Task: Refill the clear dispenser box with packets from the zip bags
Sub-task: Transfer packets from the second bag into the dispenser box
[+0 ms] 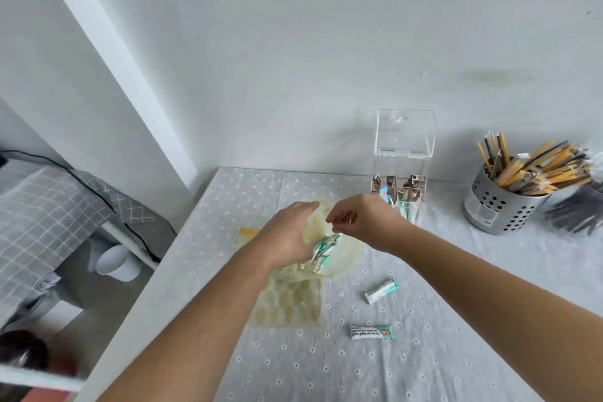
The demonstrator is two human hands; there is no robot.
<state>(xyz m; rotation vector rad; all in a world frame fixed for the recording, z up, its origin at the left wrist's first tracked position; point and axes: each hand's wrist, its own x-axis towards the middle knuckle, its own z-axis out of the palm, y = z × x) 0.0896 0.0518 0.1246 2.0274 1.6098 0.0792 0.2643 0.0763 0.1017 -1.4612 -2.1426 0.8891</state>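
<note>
While both forearms reach in from the bottom of the frame, a table (456,320) under a pale cloth dotted with small flowers fills the lower right. At upper centre-right, against the wall, stands the clear dispenser box (402,170), its lid tipped up and brown and green packets piled in its lower part. A perforated metal holder (499,206) crammed with yellow sticks sits at the right edge. In the middle of the picture a translucent zip bag (339,258) is held up off the cloth, a bunch of green-and-white packets (321,251) showing inside it. The left hand (287,235) grips the bag's left side, fingers curled around it. The right hand (362,217) pinches the bag's top edge between thumb and fingertips. A second, flat yellow-patterned bag (290,303) lies below. Two loose packets (381,291) (371,332) rest on the cloth, lower centre.
</note>
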